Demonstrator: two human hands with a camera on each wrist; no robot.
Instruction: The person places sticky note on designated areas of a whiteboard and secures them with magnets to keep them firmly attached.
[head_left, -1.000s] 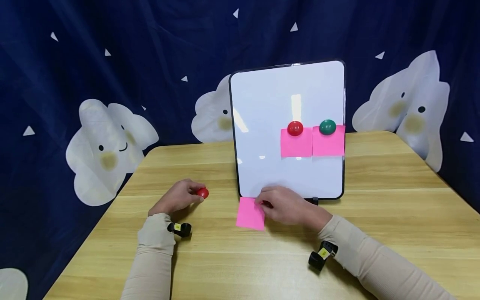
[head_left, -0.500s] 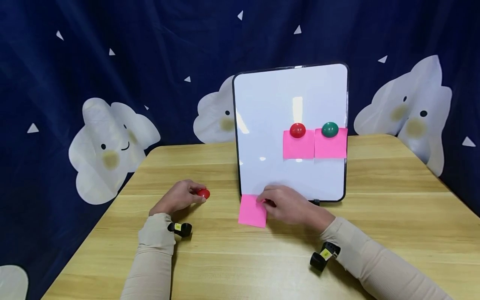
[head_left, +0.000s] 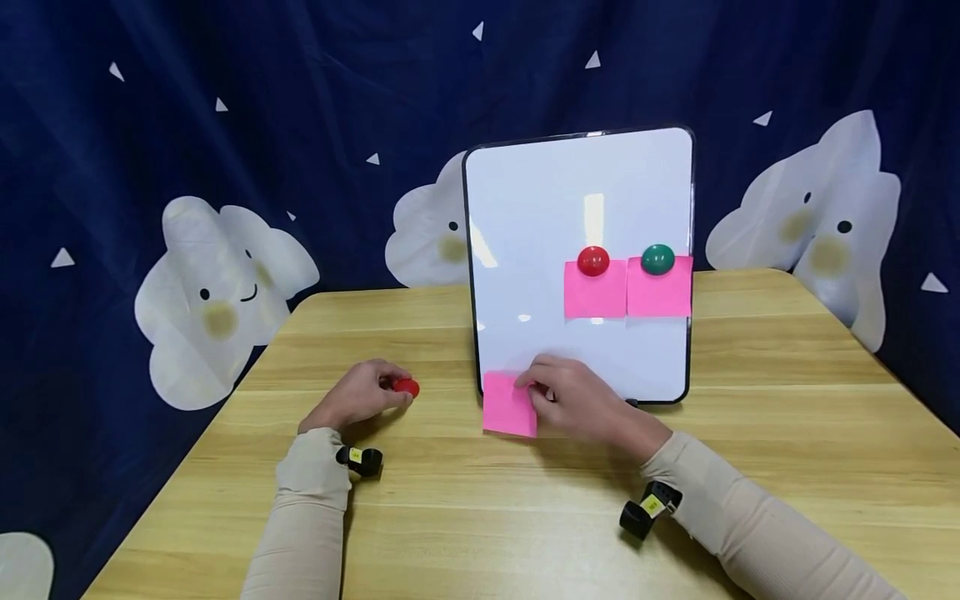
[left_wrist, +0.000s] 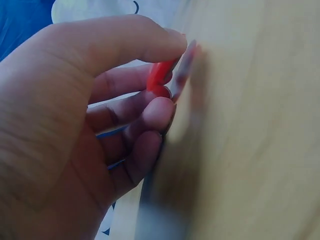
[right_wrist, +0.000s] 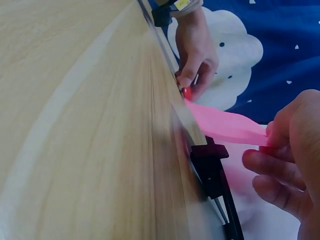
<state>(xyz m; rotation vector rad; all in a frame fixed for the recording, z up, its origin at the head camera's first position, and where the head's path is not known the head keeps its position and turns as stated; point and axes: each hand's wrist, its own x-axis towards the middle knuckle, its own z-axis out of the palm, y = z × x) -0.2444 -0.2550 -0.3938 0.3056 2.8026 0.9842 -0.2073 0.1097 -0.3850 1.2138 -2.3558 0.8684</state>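
Note:
My left hand point(head_left: 362, 396) pinches a round red magnet point(head_left: 407, 387) close over the tabletop, left of the whiteboard. In the left wrist view the red magnet point(left_wrist: 159, 75) shows between thumb and fingers. My right hand point(head_left: 576, 400) pinches a pink sticky note point(head_left: 510, 407) by its right edge. The note overlaps the lower left corner of the upright whiteboard point(head_left: 525, 217) in the head view. On the board's right half, a red magnet point(head_left: 593, 261) and a green magnet point(head_left: 657, 259) sit on the top edges of two more pink notes point(head_left: 595, 296), side by side.
The board stands on a wooden table point(head_left: 450, 517), with a black stand foot point(right_wrist: 207, 167) at its lower edge in the right wrist view. A dark blue curtain point(head_left: 315, 108) with white clouds hangs behind the table.
My right hand has raised the pink note slightly, so it overlaps more of the board's lower left corner. The left hand stays in place with the red magnet.

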